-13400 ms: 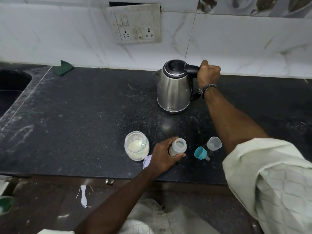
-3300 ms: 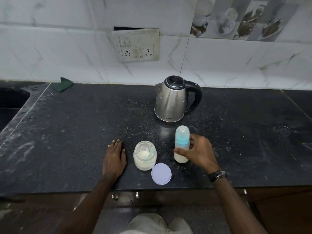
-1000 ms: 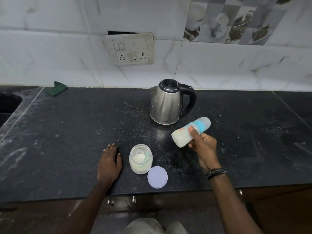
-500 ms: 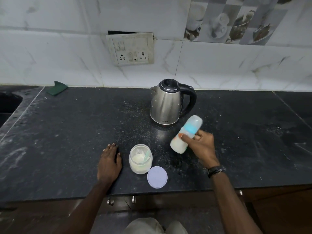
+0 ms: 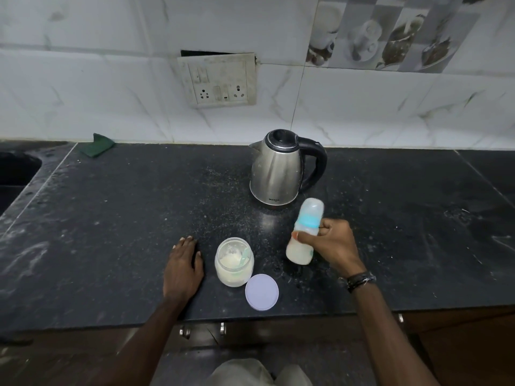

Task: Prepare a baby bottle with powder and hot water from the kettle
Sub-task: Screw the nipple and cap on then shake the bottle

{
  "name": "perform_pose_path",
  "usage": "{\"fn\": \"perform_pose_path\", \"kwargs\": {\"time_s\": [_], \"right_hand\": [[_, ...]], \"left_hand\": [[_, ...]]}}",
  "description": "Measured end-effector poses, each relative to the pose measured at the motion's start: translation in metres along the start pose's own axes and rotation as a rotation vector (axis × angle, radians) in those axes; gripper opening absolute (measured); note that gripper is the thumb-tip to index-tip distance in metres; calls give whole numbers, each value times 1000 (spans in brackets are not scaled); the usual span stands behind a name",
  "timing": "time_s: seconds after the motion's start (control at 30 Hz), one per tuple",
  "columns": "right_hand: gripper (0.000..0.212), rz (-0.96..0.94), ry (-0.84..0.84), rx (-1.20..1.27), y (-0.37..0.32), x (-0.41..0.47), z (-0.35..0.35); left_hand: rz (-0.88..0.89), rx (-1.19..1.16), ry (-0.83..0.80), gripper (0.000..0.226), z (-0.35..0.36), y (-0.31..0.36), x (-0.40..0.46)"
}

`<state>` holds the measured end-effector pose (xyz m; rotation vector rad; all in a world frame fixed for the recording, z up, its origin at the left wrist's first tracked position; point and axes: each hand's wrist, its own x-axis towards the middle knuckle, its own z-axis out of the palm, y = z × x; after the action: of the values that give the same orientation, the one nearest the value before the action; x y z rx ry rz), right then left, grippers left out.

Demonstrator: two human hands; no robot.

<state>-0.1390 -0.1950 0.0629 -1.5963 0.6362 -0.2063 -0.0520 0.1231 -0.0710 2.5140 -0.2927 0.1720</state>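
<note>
Item: baby bottle (image 5: 304, 235), capped, milky; we held it in our right hand (image 5: 331, 245), the grip wrapped round its middle, tilted a little off the counter (image 5: 111, 218) (presumably for mixing). Kettle (image 5: 278, 169) just beyond the grip. Left hand (image 5: 182, 264) lay flat, fingers straight, bracing us, well left of the grip beside the open powder jar (image 5: 234, 263).
</note>
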Motion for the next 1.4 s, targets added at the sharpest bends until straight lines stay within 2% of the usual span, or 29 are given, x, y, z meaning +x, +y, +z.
{"fn": "perform_pose_path", "kwargs": {"time_s": [0.03,0.13,0.23,0.3,0.4,0.5,0.6,0.67,0.8,0.87,0.93,1.0,1.1,1.2,1.3,1.4], "right_hand": [[37,10,-21,-8,0,-2,0],[24,-2,56,36,-4,-2,1],[36,2,23,-25,-6,1,1],[33,15,14,-3,-6,-2,3],[29,39,104,30,-2,2,2],[42,49,7,-32,2,0,1],[26,76,92,77,1,-2,1],[23,70,133,56,-2,-2,2],[27,71,89,23,-6,-5,3],[26,68,162,19,-9,-2,1],[34,60,121,-92,-10,-1,1],[34,59,52,-102,-11,-3,3],[34,36,118,-88,-13,0,3],[39,55,31,-111,-14,-2,4],[41,54,66,-51,-10,1,6],[47,53,42,-127,-10,2,5]], "left_hand": [[3,-3,7,45,-1,0,0],[14,1,0,46,-2,1,2],[-1,6,-7,46,-1,1,0],[11,1,5,46,-3,2,1],[-5,4,-20,46,-1,1,1],[3,9,-1,41,-1,0,0],[10,5,-1,34,-3,2,2],[6,14,-7,35,-1,1,1],[13,6,-7,46,-2,0,2],[2,14,-27,44,-1,0,3],[-9,21,-31,42,-1,0,1],[0,11,-16,45,-2,-1,2],[-1,9,-19,43,-1,1,2],[1,11,-12,36,-2,1,1],[7,12,-10,43,-3,2,2],[-3,14,-14,46,-2,1,0]]}}
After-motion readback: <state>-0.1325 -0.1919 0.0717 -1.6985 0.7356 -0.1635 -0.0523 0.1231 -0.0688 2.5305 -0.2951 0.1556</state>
